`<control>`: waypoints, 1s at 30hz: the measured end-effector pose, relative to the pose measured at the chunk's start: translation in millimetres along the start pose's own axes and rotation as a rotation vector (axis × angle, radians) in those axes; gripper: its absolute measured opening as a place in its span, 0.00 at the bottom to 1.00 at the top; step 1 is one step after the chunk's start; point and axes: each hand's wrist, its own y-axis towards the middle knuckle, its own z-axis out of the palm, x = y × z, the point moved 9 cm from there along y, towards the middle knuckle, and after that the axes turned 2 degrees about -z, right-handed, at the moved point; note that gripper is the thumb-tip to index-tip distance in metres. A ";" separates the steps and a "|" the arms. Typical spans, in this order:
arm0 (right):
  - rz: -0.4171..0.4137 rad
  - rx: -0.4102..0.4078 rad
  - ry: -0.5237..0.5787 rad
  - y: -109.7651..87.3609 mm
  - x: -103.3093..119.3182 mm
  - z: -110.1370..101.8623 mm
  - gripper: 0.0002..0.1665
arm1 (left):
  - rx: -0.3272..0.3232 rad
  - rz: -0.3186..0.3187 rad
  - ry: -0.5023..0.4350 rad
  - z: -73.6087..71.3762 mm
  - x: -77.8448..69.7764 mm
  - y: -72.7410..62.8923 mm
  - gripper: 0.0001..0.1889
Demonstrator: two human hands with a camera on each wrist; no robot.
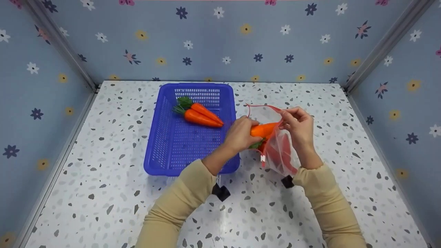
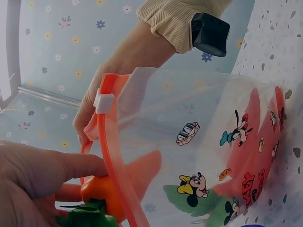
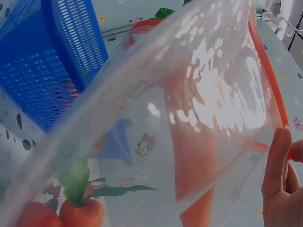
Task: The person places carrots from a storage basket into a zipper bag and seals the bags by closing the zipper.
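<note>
In the head view my left hand (image 1: 241, 135) grips an orange carrot (image 1: 264, 130) at its leafy end, and the carrot points into the mouth of a clear zip bag (image 1: 280, 155). Pinched between the fingers of my right hand (image 1: 299, 125) is the bag's red-edged rim. A white slider (image 2: 104, 103) sits on that rim in the left wrist view. Cartoon figures are printed on the clear plastic. Through it, other carrots (image 3: 83, 213) with green leaves show inside the bag in the right wrist view.
Left of the bag stands a blue perforated basket (image 1: 193, 148). Two carrots (image 1: 201, 119) with green tops lie in it. The speckled white table (image 1: 113, 206) is bounded by flower-patterned walls (image 1: 220, 41) at the back and both sides.
</note>
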 end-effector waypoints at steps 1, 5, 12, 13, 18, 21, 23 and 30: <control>-0.001 0.000 0.004 0.1 0.0 -0.2 0.06 | -0.002 -0.006 -0.017 0.4 -0.3 1.1 0.23; -0.008 0.002 0.008 0.5 0.0 -0.4 0.02 | -0.015 -0.035 -0.109 1.2 0.3 4.7 0.25; -0.030 0.003 0.039 1.6 0.3 -1.1 0.05 | -0.112 0.033 -0.296 -6.6 -4.2 4.6 0.18; -0.030 -0.001 0.038 1.8 0.2 -1.7 0.05 | -0.126 0.046 -0.318 -8.3 -5.1 4.1 0.17; -0.023 -0.015 0.009 1.9 -0.1 -3.7 0.06 | -0.188 0.071 -0.349 -16.8 -5.2 1.6 0.13; -0.015 -0.019 -0.010 1.7 0.0 -4.2 0.06 | -0.235 0.099 -0.337 -24.6 -4.6 1.1 0.11; -0.007 -0.022 -0.017 1.5 0.0 -4.6 0.05 | -0.267 0.125 -0.324 -30.6 -3.5 1.4 0.09; 0.003 -0.028 -0.007 1.6 0.4 -4.6 0.05 | -0.310 0.154 -0.282 -48.3 7.2 12.1 0.09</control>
